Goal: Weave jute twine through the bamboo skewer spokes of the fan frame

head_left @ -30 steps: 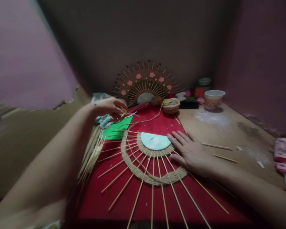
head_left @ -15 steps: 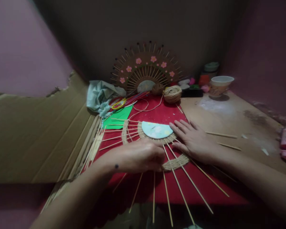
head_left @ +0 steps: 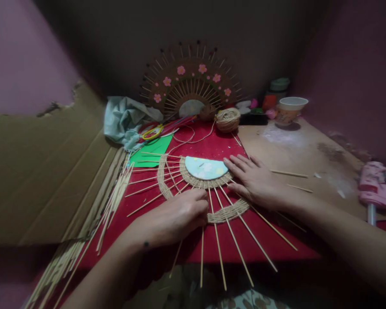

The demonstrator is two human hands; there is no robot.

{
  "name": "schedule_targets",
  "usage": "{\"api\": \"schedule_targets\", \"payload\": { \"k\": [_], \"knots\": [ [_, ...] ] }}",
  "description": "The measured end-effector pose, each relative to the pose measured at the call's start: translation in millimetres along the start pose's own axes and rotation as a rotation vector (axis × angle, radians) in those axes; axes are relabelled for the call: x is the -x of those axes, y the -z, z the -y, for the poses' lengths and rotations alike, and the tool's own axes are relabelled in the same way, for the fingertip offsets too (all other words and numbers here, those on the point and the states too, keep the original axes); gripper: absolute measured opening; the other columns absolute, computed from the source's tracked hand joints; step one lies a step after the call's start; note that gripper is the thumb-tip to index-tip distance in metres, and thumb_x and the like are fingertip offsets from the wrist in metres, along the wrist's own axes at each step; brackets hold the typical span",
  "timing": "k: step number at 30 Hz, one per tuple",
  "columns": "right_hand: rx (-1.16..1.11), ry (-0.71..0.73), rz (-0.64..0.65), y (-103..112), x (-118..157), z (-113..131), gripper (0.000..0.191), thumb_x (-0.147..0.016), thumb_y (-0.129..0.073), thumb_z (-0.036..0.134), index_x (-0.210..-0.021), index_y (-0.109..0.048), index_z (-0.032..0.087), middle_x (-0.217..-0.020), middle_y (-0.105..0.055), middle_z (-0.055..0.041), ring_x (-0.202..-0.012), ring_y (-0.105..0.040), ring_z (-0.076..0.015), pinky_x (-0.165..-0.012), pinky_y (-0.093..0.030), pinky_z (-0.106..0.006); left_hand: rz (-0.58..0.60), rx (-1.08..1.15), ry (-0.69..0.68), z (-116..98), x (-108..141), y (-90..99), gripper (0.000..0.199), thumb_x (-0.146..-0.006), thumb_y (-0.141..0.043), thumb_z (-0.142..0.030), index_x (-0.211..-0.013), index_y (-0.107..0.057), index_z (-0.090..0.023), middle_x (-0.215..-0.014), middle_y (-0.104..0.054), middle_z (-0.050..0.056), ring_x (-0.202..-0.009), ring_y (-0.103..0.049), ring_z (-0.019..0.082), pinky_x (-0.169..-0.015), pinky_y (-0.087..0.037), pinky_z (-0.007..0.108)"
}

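Observation:
A half-round fan of thin sticks and woven twine lies on the red cloth (head_left: 141, 227). Its centre is a pale blue half-disc (head_left: 206, 168) with a woven twine rim. My left hand (head_left: 183, 212) is closed over the outer woven twine band (head_left: 228, 212), which shows on both sides of it; its fingertips are hidden. A loose strand of twine (head_left: 173, 174) runs inside the band towards this hand. My right hand (head_left: 255, 180) lies flat with fingers spread, touching the disc's right end and covering sticks on the fan's right side.
Loose sticks (head_left: 112, 206) lie left beside cardboard (head_left: 45, 180). Behind are a green sheet (head_left: 152, 151), yellow-handled scissors (head_left: 152, 132), a pale cloth (head_left: 122, 122) and a twine ball (head_left: 227, 119). A flowered fan (head_left: 193, 79) leans at the back; a paper cup (head_left: 289, 112) stands right.
The view has shifted, so everything appears a little further left and higher. My left hand stays closed at the band, and my right hand still rests flat on the fan.

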State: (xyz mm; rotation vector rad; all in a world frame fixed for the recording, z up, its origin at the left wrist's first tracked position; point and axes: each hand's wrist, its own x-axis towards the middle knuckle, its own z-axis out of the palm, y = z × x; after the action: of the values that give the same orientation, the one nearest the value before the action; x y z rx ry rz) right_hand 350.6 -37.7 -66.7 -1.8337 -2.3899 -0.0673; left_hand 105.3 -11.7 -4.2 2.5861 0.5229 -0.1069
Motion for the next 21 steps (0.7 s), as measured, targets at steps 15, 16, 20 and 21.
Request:
{"api": "schedule_targets", "payload": {
  "k": [15,16,20,21],
  "knots": [
    [-0.262,0.353,0.009,26,29,19,0.064,-0.094,-0.042,0.043,-0.149,-0.018,0.023,-0.156,-0.013,-0.0081,-0.142,-0.012,-0.0264,-0.112,-0.027,-0.048,-0.101,0.086,0.001,10,10,-10.7,0.004,-0.085,-0.051,-0.013,-0.085,-0.049,-0.017,-0.097,-0.050,0.003,-0.078,-0.048,0.012,-0.068,-0.041,0.025],
    [-0.240,0.358,0.008,23,29,20,0.063,-0.094,-0.042,0.043,-0.149,-0.019,0.022,-0.156,-0.014,-0.0084,-0.142,-0.011,-0.0267,-0.112,-0.025,-0.048,-0.119,0.100,-0.006,10,11,-11.6,0.005,-0.085,-0.051,-0.013,-0.086,-0.049,-0.017,-0.098,-0.050,0.003,-0.078,-0.048,0.012,-0.068,-0.041,0.024],
    [-0.176,0.351,0.014,14,28,21,0.062,-0.093,-0.042,0.046,-0.148,-0.024,0.024,-0.156,-0.015,-0.0087,-0.142,-0.012,-0.0282,-0.112,-0.024,-0.051,-0.185,0.106,-0.042,12,10,-16.0,0.016,-0.093,-0.041,-0.019,-0.080,-0.050,-0.017,-0.094,-0.051,0.003,-0.075,-0.046,0.011,-0.065,-0.040,0.023],
    [-0.167,0.353,0.014,13,27,21,0.061,-0.093,-0.041,0.047,-0.148,-0.024,0.025,-0.156,-0.014,-0.0089,-0.142,-0.012,-0.0281,-0.112,-0.024,-0.051,-0.198,0.092,-0.043,11,9,-16.8,0.019,-0.094,-0.040,-0.020,-0.078,-0.050,-0.017,-0.092,-0.051,0.003,-0.073,-0.046,0.011,-0.064,-0.039,0.024]
  ]
}}
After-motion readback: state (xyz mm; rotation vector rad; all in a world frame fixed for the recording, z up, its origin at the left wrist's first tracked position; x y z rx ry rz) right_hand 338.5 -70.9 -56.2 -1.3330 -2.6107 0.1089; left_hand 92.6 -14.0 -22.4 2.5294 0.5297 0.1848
